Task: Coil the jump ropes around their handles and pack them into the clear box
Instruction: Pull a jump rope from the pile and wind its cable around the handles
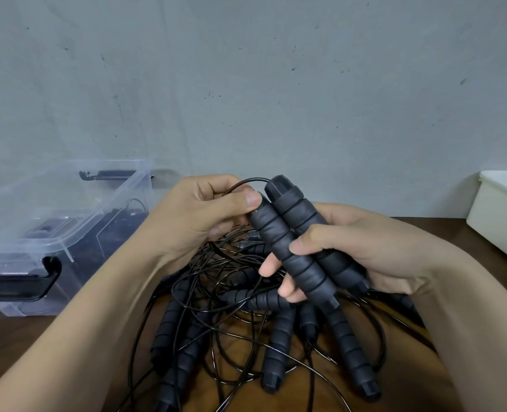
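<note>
**Handle pair in hand, right of the clear box**

Right-hand fingers [271,267] are clamped round two dark foam handles [276,230], held side by side and tilted, caps up. Left-hand fingers [248,200] pinch the thin black cord [253,180] where it loops off the handle tops. I log the right hand [350,245] and left hand [198,215] just right of the clear box [118,200]. A tangled pile of ropes [276,346] lies on the wood surface [17,346], right of the box and nearer me. The box holds dark items; I cannot tell which. A white bin [496,221] sits far right of the box.

two dark ribbed handles [297,242] side by side above tangled jump ropes [231,322], clear box [77,233] at left
</note>
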Demonstrator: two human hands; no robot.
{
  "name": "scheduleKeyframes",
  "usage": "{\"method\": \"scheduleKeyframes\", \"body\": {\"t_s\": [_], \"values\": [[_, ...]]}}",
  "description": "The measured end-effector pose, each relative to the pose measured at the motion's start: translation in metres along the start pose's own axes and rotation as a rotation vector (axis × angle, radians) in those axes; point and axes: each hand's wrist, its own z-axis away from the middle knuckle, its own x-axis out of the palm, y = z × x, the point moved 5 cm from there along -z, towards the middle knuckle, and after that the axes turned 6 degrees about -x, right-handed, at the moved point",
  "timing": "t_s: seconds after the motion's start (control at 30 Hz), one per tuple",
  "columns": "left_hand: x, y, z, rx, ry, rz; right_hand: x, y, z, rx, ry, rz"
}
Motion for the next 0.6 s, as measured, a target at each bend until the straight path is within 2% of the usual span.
{"method": "scheduleKeyframes", "body": {"t_s": [0.17,0.4,0.53,0.6], "values": [[-0.0019,0.0021,0.0019,0.003,0.024,0.001,-0.0008,-0.0021,-0.0027,-0.021,0.134,-0.010],[-0.0006,0.0018,0.0015,0.003,0.031,-0.016,-0.0014,-0.0012,-0.0046,-0.028,0.173,0.057],[-0.0009,0.0020,0.0018,-0.018,0.009,-0.032,-0.0002,-0.0007,-0.0021,-0.018,0.074,0.101],[-0.0015,0.0020,0.0021,-0.023,-0.003,-0.038,0.0000,-0.0005,0.0000,-0.044,0.015,0.222]]}}
